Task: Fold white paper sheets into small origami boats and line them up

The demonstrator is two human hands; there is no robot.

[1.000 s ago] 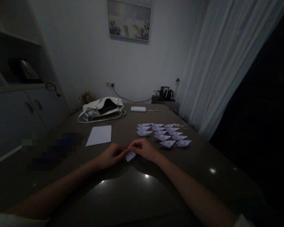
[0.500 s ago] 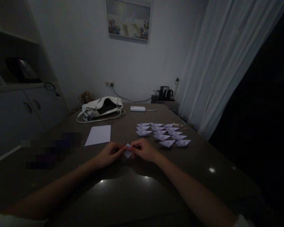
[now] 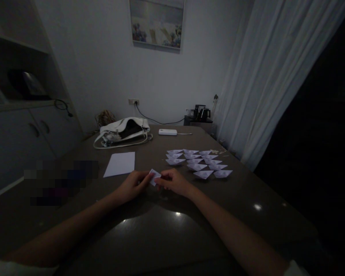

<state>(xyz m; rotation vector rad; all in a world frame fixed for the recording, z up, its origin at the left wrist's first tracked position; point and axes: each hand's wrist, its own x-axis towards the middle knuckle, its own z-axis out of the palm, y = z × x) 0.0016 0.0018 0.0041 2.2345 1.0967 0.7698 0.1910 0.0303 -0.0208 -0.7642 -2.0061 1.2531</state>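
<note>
Both hands meet over the middle of a dark table (image 3: 149, 237). My left hand (image 3: 132, 186) and my right hand (image 3: 174, 182) pinch a small folded piece of white paper (image 3: 154, 176) between their fingertips, just above the tabletop. Beyond my right hand, several folded paper boats (image 3: 198, 161) lie in rows. A flat white sheet of paper (image 3: 120, 164) rests beyond my left hand.
A white handbag (image 3: 123, 132) and a white power bank (image 3: 167, 132) with a cable lie at the table's far end. A kettle set (image 3: 201, 113) stands on a low stand by the curtain (image 3: 264, 76). Cabinets (image 3: 23, 134) line the left wall.
The folded paper has been turned and lifted between my fingers, from hanging below my hands to sticking up between them. My hands have stayed in nearly the same place.
</note>
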